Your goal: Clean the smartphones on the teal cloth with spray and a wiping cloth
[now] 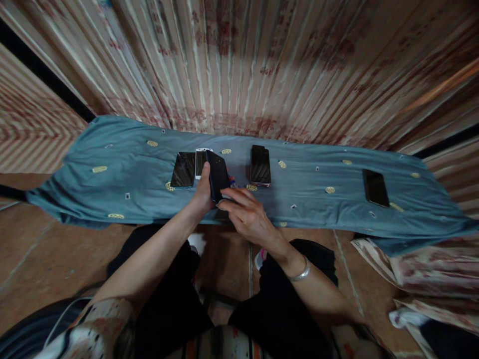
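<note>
My left hand (204, 192) is closed round a dark smartphone (218, 174), its thumb along the near left edge. The phone is held tilted above the cloth-covered surface. At the phone's lower right edge is my right hand (249, 214), fingers bent and pressed together; something small and greyish shows at the fingertips, too unclear to name. Just behind the held phone lie a white phone (200, 162), partly covered by it, and a black tablet-like device (183, 169). A small blue and red item (232, 182) peeks out between phone and right hand.
A stack of dark phones (260, 165) lies right of my hands. Another black phone (376, 188) rests far right. Blue cloth (318, 204) with yellow pineapple prints covers the long narrow surface. Pleated curtains (239, 75) hang directly behind it. My knees are below the front edge.
</note>
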{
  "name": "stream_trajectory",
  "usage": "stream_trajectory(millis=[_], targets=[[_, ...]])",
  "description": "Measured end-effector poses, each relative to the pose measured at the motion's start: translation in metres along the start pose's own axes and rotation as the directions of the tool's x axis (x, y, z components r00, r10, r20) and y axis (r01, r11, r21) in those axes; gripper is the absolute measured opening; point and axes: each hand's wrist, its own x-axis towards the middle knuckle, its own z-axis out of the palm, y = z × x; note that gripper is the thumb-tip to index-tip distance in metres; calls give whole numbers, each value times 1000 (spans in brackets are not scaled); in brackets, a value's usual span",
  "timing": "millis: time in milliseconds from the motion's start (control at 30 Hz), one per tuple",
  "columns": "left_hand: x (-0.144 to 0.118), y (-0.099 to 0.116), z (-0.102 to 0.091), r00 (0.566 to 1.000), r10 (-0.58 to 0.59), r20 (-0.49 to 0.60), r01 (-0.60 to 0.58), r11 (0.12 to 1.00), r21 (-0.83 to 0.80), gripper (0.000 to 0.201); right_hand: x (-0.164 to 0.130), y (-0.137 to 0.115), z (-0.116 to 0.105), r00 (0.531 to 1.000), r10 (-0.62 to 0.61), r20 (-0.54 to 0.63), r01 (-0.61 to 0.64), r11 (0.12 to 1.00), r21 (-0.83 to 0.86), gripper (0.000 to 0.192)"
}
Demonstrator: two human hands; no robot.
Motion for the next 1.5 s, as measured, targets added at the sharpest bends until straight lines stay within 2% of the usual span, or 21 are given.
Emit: stream_trajectory(millis=[533,667,767,833,1000,1200,1367,1500], targets=[[-5,10,9,1000,-7,-11,6,997,-73,52,-14,20,-4,993,94,73,-89,994,-60,36],[-6,12,10,999,-36,-8,35,995,-94,55,-17,28,-11,987,158,11,-157,987,-26,37],[-6,7,11,999,-44,-11,43,998,-55,54,-16,28,-13,977,192,-94,-193,981,2,37],[-7,3,13,999,-50,-10,50,999,-21,53,-14,24,-10,977,182,-115,-182,983,14,36],[-11,-7,16,994,-102,35,101,994,37,56,-10,16,5,989,145,-30,-145,989,-14,40],[-16,-12,20,984,-177,32,175,982,66,54,-12,24,9,969,244,-37,-246,962,-117,43],[-15,-16,16,982,-172,74,167,983,70,55,-12,18,10,978,206,-40,-210,970,-120,45],[-15,-23,12,989,-148,-4,147,980,132,48,-8,19,10,972,225,-66,-232,964,-126,48]])
